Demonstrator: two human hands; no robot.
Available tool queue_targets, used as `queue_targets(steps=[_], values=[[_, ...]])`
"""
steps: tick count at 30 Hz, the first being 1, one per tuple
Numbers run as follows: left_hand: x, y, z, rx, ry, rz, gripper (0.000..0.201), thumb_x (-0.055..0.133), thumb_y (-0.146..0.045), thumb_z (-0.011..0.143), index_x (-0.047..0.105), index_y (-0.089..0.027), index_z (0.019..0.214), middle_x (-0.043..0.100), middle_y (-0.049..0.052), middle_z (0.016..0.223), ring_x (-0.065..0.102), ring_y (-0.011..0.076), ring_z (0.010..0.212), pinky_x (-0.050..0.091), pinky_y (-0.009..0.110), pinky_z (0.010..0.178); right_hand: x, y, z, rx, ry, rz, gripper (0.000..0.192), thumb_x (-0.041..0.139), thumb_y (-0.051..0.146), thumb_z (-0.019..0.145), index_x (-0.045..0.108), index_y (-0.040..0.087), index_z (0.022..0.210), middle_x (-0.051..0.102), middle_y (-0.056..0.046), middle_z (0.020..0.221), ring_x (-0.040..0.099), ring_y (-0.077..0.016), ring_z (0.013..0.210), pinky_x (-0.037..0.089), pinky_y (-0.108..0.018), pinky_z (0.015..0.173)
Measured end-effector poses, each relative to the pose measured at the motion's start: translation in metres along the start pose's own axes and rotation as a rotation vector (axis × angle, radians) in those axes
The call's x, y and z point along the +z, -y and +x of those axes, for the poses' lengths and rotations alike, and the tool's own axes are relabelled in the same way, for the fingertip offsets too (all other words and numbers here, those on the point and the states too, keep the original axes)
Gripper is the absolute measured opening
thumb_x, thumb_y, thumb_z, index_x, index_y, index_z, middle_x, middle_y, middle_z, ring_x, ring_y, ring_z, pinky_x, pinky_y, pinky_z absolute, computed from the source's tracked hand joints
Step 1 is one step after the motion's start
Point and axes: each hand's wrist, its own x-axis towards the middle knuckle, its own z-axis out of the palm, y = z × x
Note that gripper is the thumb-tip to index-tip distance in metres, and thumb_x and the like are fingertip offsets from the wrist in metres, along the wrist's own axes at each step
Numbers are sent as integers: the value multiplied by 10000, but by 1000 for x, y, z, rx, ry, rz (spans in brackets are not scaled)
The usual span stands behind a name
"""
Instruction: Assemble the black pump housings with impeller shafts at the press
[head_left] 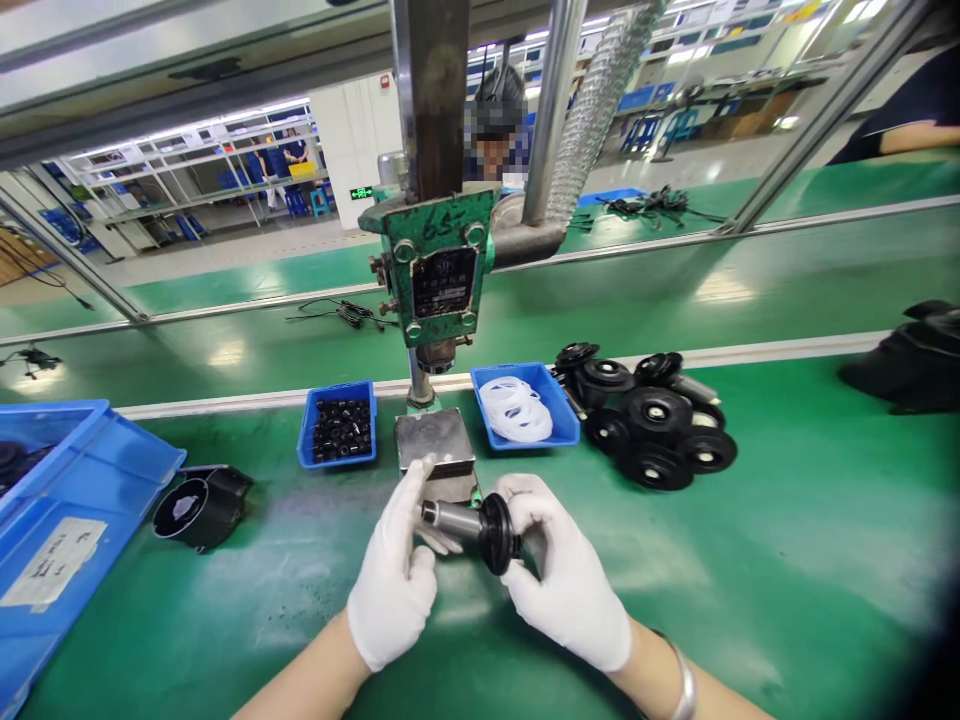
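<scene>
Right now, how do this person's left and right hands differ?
The left hand is fairly open, while the right hand is curled, gripping.
The left hand is beside the narrow tip of the shaft; the right hand is at the black wheel.
A bangle shows beyond the right hand, none beyond the left hand.
Both are gloved in white.

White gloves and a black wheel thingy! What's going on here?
A person's right hand holds a black disc on a grey shaft. The left hand is open by the shaft's tip; touching or not, I can't tell. Disc and shaft are in front of the green press, not on its metal block. More black discs are piled to the right.
</scene>
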Motion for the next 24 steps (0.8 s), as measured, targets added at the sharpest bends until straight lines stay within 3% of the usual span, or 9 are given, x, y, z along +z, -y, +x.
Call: queue_targets(steps=[4,8,11,13,14,16,17,19,24], values=[[12,2,-5,133,88,210,963,504,2,753,24,-232,1554,123,88,1624,134,287,1488,166,445,1223,-1,-3,0,-21,-15,-33,263,593,106,726,446,256,885,515,-49,1006,558,-206,927,475,-310,816],[2,-17,-6,217,29,461,969,438,40,737,-4,-240,1553,60,52,1634,162,286,1483,215,416,1221,-3,-18,-1,-1,-26,-99,202,627,203,753,484,254,886,570,-82,1061,590,-241,990,484,-335,843],[-44,-41,-7,243,-157,650,868,392,-4,811,34,-284,1551,105,54,1630,370,264,1404,314,409,1178,-5,-31,-1,23,-50,-98,199,650,280,747,493,256,868,596,-86,1052,606,-256,993,497,-335,833],[-92,-53,-12,229,-402,925,748,407,-64,857,151,-235,1540,178,89,1612,319,277,1427,241,445,1203,-6,-36,-1,32,-72,-89,209,656,303,734,503,257,868,607,-79,1048,613,-255,988,506,-318,820],[-117,-56,-16,162,-524,1108,688,427,-96,865,226,-176,1518,207,128,1599,251,307,1452,211,478,1204,-6,-37,-1,30,-76,-87,209,655,303,732,507,258,873,610,-73,1046,617,-248,982,509,-303,812],[-163,-57,-27,-173,-600,1420,580,460,-163,878,356,-104,1445,296,203,1546,293,382,1417,266,548,1152,-5,-37,0,8,-73,-86,201,645,294,739,516,260,889,613,-56,1035,625,-225,958,509,-269,798],[-180,-55,-34,-353,-539,1489,534,457,-191,893,389,-124,1419,355,201,1515,407,389,1347,352,557,1088,-4,-36,1,-5,-66,-87,192,639,286,745,519,261,894,612,-47,1026,627,-212,945,507,-252,796],[-199,-51,-48,-480,-481,1530,478,469,-230,903,443,-146,1373,392,200,1489,595,365,1145,488,510,935,-2,-33,3,-30,-45,-87,176,634,270,753,521,261,888,606,-32,1010,626,-191,927,502,-228,802],[-190,-60,-70,-339,-261,1596,381,471,-278,934,534,-183,1297,576,140,1286,625,281,1082,498,395,918,1,-22,5,-27,10,-59,170,653,247,766,517,259,868,599,-27,977,620,-182,893,505,-227,782]])
